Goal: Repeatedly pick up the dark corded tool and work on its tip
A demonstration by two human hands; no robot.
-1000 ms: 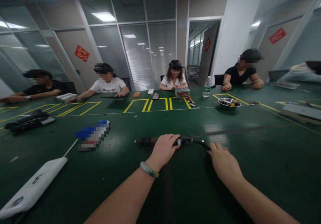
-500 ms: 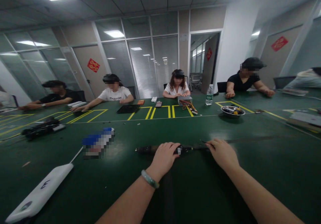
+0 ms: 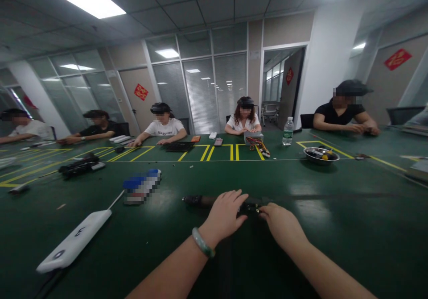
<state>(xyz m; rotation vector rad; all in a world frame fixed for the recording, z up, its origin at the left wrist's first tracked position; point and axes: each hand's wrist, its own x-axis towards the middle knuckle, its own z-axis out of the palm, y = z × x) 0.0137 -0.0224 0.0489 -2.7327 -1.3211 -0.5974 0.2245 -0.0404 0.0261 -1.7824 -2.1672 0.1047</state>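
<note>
A dark, tube-shaped electric screwdriver [image 3: 204, 201] lies crosswise on the green table, its narrow metal tip pointing left. Draped over its body is my left hand [image 3: 224, 214], fingers along the top and thumb on the near side, holding it against the table. A jade-coloured bangle [image 3: 202, 242] circles my left wrist. At the tool's right end, dark with small shiny parts, the fingers of my right hand [image 3: 282, 223] are pinched together. What they grip is too small and partly hidden to make out.
A white power bank [image 3: 75, 240] with a cable lies front left, near a blue-and-white pixelated item [image 3: 143, 187]. Black gear [image 3: 82, 166] lies farther left. Beyond are a metal bowl [image 3: 321, 157], a water bottle [image 3: 288, 131] and a grey box with wires [image 3: 254, 137]. Several people sit opposite.
My right hand has moved left and down to the screwdriver's end, from slightly away with a thin dark piece. My left hand stays on the tool, thumb now lower. The view has turned slightly left.
</note>
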